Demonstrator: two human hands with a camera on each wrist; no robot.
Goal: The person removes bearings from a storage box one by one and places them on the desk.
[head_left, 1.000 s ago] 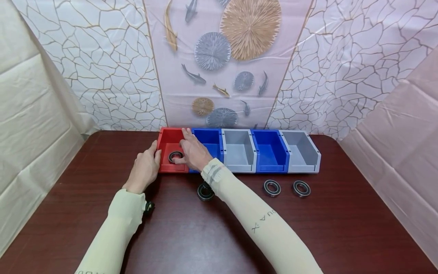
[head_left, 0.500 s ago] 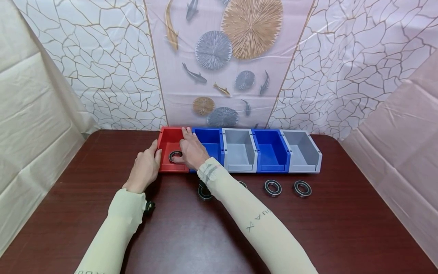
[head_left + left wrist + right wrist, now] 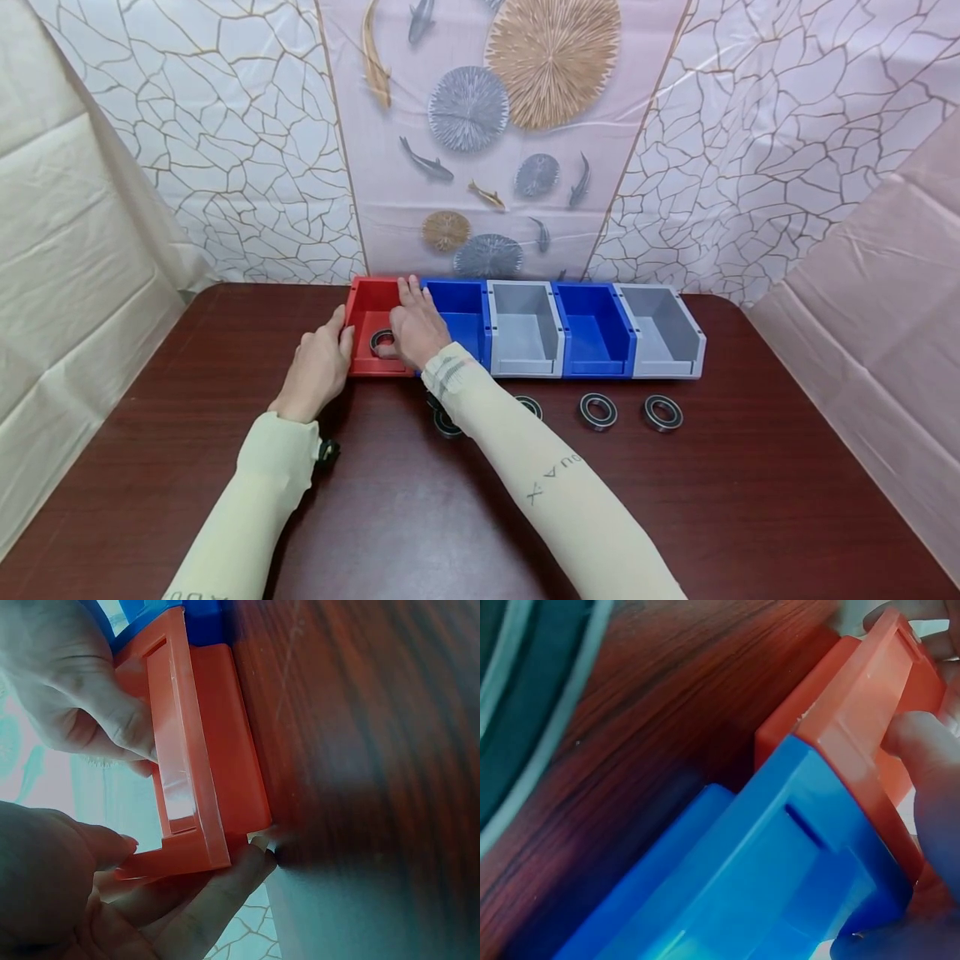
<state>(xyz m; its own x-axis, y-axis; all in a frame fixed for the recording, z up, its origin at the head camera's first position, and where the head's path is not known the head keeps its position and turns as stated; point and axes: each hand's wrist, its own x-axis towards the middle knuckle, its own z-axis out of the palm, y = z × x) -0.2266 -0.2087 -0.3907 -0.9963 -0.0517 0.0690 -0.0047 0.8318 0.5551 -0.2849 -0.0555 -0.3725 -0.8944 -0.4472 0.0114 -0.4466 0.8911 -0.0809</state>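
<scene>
At the left end of a row of bins is a red bin [image 3: 378,367], and a blue bin [image 3: 467,329] adjoins it. My left hand [image 3: 318,367] grips the red bin's left wall, thumb at the rim and fingers outside in the left wrist view. Across the adjoining red and blue walls lies my right hand [image 3: 418,329], which pinches them, its thumb [image 3: 922,746] inside the red bin. A black ball bearing [image 3: 374,342] lies in the red bin beside that thumb, partly hidden by it. Whether the thumb touches the bearing cannot be told.
A grey bin [image 3: 522,321], a second blue bin [image 3: 588,325] and another grey bin [image 3: 660,333] continue the row. On the brown table [image 3: 420,517] lie several bearings, including one [image 3: 612,412] and another [image 3: 649,411] at right. My right forearm partly covers two others.
My right hand has shifted slightly left and its forearm has swung left, uncovering part of a bearing on the table. The left hand, bins and bearings have hardly moved.
</scene>
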